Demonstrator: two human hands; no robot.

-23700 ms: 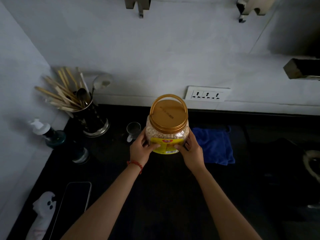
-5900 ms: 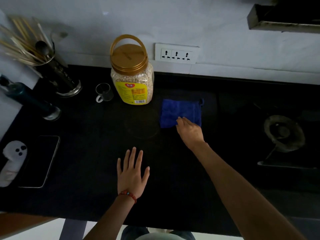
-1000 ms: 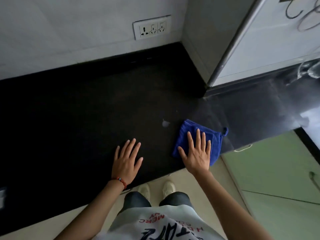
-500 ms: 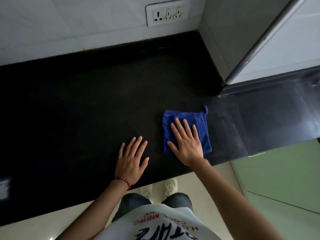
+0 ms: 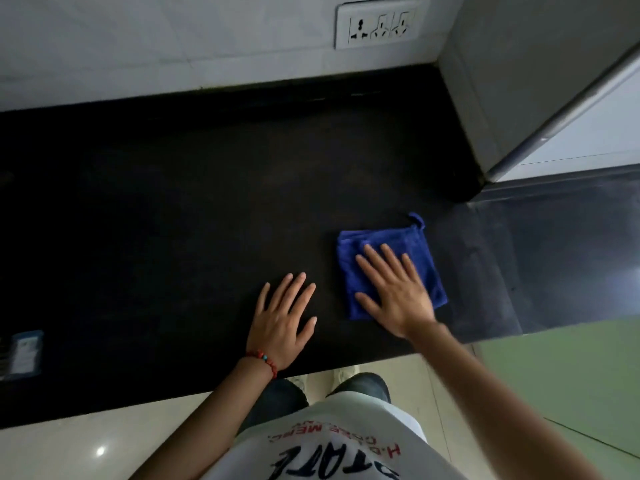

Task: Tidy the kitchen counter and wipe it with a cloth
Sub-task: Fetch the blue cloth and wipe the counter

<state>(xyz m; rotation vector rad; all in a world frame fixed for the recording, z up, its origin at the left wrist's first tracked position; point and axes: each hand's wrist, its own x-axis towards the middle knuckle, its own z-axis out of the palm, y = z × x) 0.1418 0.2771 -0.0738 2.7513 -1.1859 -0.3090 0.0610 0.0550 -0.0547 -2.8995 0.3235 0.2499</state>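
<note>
While the right hand lies flat with its fingers spread on the blue cloth, pressing it to the black counter, the left hand rests palm down and open on the bare stone just beside it, at about nine o'clock from the cloth. Neither hand grips anything; they lie apart, with a strip of counter between them. A red bead bracelet circles the left wrist.

Against half a second ago, the cloth and the right hand have slid a little toward three o'clock and away from the front edge, and the gap to the left hand has widened slightly; a second ago the cloth sat askew at the very front edge. The left hand has kept its flat pose. The cloth's small hanging loop points toward one o'clock.

Farther out, a white socket plate sits on the wall at twelve o'clock, higher in view than before. At two o'clock a grey vertical panel with a metal edge meets the counter's corner. At eight o'clock, at the left border, a blue-edged object lies on the counter; what it is cannot be told. Below the counter edge appear a white printed shirt and pale floor.
</note>
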